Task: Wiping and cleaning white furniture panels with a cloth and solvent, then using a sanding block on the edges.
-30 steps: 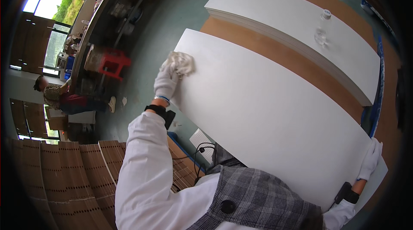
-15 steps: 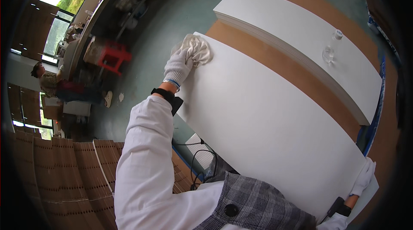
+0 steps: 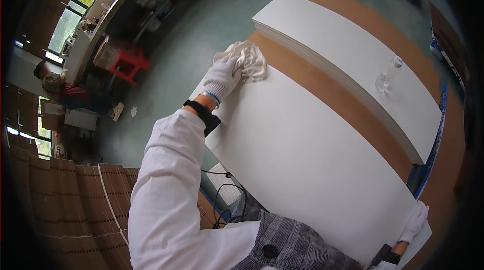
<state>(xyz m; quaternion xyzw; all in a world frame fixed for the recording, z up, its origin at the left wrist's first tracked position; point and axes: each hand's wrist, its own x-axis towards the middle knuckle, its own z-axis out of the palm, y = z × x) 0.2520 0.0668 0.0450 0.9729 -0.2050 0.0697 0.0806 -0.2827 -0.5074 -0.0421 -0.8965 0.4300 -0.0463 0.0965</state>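
A: Nearest you: plaid apron (image 3: 300, 244), right against the long white panel (image 3: 312, 154). Your right hand?
B: Gloved right hand (image 3: 415, 221) is at the panel's right end, against the edge. Can't tell how tightly your fingers close there.
A: Left?
B: Your gloved left hand (image 3: 222, 77) has a bunched off-white cloth (image 3: 253, 60) gripped, fingers closed over it (black strap (image 3: 201, 112) on that wrist). Cloth sits at the panel's far left corner, touching it.
A: Past the panel?
B: Strip of brown sheet (image 3: 302, 63), then your stack of white boards (image 3: 348, 43), roughly parallel to the panel. Clear bottle (image 3: 387, 76) with a pale cap on top of it, toward your right.
A: Farthest out?
B: Off to your left across the floor (image 3: 201, 22): red stool (image 3: 130, 65), then a person (image 3: 54, 86) by a long bench (image 3: 108, 20). Bench clutter's too small to name.
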